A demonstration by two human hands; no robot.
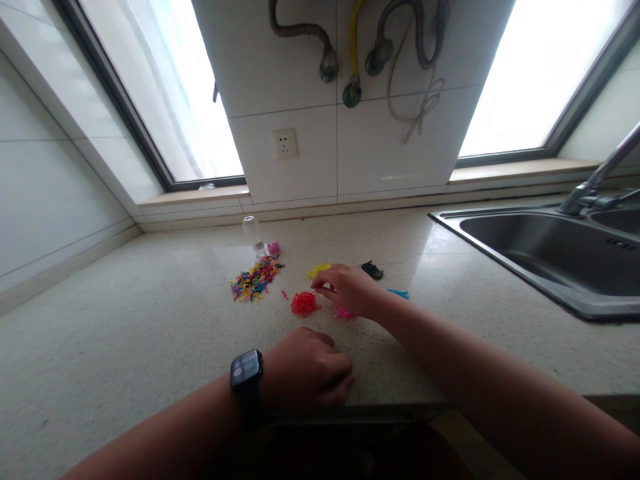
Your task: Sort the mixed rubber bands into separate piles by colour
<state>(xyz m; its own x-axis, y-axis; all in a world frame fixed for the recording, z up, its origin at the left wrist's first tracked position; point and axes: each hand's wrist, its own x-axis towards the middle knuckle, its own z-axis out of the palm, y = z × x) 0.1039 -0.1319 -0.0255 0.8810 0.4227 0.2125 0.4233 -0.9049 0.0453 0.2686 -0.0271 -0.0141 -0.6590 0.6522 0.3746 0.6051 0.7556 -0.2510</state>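
My right hand (345,288) hovers over the sorted heaps, thumb and fingertips drawn together; anything between them is too small to make out. Just left of those fingertips lies a heap of red rubber bands (304,304). Yellow rubber bands (319,270) show behind the hand, and pink ones (344,312) are partly covered below it. Black rubber bands (373,269) and blue ones (399,293) lie to its right. A mixed-colour pile of rubber bands (256,279) spreads farther left. My left hand (310,368), with a watch on its wrist, rests curled at the counter's front edge.
A clear bottle (253,235) stands behind the mixed pile, beside a small pink object (274,247). One stray red band (285,295) lies between piles. A steel sink (500,267) with a faucet (585,193) is set into the counter (125,320) at right.
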